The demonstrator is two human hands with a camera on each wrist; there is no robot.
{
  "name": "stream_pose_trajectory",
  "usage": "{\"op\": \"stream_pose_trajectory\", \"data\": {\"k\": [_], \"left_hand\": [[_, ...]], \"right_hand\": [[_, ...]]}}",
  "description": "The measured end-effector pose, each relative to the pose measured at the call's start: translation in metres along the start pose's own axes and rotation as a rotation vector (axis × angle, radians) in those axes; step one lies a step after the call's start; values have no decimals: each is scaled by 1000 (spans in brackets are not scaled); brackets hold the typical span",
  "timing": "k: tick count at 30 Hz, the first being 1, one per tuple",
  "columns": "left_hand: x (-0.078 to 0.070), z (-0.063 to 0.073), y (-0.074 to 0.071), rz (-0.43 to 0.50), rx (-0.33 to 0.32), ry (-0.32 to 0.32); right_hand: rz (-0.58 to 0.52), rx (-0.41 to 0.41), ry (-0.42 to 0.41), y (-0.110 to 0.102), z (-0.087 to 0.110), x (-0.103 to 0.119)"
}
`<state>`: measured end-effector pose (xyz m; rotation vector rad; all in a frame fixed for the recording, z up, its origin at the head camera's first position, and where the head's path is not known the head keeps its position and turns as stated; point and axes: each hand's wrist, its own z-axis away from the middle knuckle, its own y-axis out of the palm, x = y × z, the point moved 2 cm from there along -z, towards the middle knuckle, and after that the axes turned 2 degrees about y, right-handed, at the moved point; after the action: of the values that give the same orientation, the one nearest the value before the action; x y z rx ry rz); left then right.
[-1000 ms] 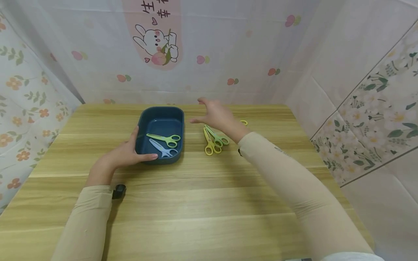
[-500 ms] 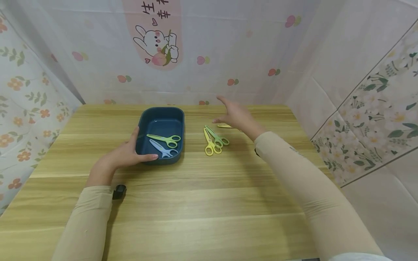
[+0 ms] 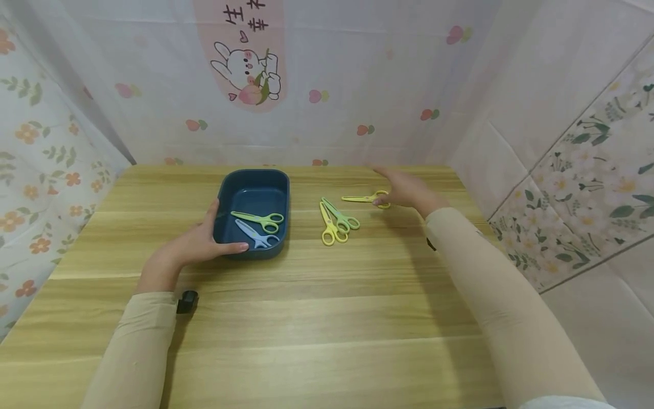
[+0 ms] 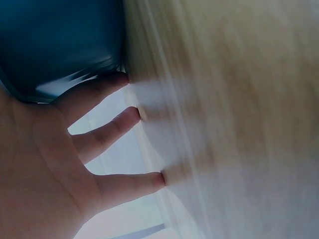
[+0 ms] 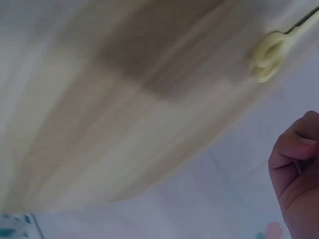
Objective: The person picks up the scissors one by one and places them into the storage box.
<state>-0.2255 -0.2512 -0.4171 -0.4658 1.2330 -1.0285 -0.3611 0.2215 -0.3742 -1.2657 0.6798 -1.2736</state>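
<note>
My left hand rests against the left near corner of a dark blue box, its thumb along the near rim. The left wrist view shows the straight fingers spread, tips down at the wooden surface. In the box lie green scissors and light blue scissors. My right hand hovers at the handle end of yellow scissors, thumb overlapping the handle loops and index finger spread away. The right wrist view has those yellow handles apart from the loosely bent fingers.
Between box and right hand, another yellow pair of scissors lies overlapping a light green pair on the wooden table. A patterned white curtain stands behind the table's far edge, and a floral panel at the right.
My right hand has moved right, from beside the box, past the overlapping scissors, to the far yellow scissors, which now show almost fully. The left hand and box have stayed put.
</note>
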Motion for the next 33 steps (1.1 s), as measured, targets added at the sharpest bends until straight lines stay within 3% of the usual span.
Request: {"op": "stream_pose_trajectory", "data": {"k": [5, 10, 15, 33], "left_hand": [[-1, 1, 0, 4, 1, -1], [-2, 2, 0, 16, 7, -6], [-1, 3, 0, 13, 2, 1], [-4, 3, -1, -2, -17, 10]], "right_hand": [[-54, 45, 29, 12, 3, -23], [-94, 82, 50, 24, 9, -32], [-50, 100, 40, 30, 8, -38], [16, 47, 13, 33, 6, -37]]}}
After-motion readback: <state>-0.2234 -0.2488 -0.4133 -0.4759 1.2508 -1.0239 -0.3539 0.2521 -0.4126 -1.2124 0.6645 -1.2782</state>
